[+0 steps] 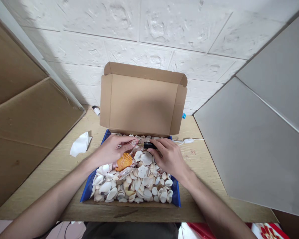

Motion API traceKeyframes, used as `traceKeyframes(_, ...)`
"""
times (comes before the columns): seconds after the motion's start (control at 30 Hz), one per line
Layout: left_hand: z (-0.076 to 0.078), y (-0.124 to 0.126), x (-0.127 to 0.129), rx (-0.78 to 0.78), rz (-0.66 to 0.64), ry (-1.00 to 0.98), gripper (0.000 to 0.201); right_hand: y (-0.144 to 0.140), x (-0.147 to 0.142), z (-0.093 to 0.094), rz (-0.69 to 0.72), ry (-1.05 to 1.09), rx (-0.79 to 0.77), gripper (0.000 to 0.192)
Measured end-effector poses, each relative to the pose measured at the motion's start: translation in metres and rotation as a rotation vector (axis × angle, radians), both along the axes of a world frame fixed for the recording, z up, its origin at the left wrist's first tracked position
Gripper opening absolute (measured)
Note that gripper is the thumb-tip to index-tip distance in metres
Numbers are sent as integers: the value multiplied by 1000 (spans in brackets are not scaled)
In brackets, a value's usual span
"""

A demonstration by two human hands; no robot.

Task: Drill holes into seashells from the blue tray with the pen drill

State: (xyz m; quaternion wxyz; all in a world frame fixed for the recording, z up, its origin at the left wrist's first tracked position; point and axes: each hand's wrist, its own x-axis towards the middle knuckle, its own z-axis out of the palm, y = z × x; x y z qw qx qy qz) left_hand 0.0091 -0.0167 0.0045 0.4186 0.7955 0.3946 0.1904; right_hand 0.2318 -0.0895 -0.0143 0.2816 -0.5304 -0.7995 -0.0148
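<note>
My left hand (112,149) pinches a small pinkish shell (134,142) between thumb and fingers above the box. In my right hand (168,154) is a small black hand drill (149,145), its thin brass-coloured tip pointing left at the pink shell. Whether the tip touches the shell, I cannot tell. Below both hands, a blue-sided cardboard box (176,192) holds a deep layer of white and cream shells (137,182). An orange scallop shell (124,161) lies on top of them, just under my left hand.
The box's brown lid (142,103) stands raised against the white brick wall (119,33). A crumpled white tissue (80,144) and a small bottle (96,110) lie to the left. A white cable with a switch (188,141) runs right. Cardboard (27,116) and grey-white panels (251,142) flank the table.
</note>
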Motion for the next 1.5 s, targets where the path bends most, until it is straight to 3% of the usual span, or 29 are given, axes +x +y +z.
traceKeyframes(1.5,0,-2,0,-16,-28,25,32,0,0,2,9,-2,-35,28)
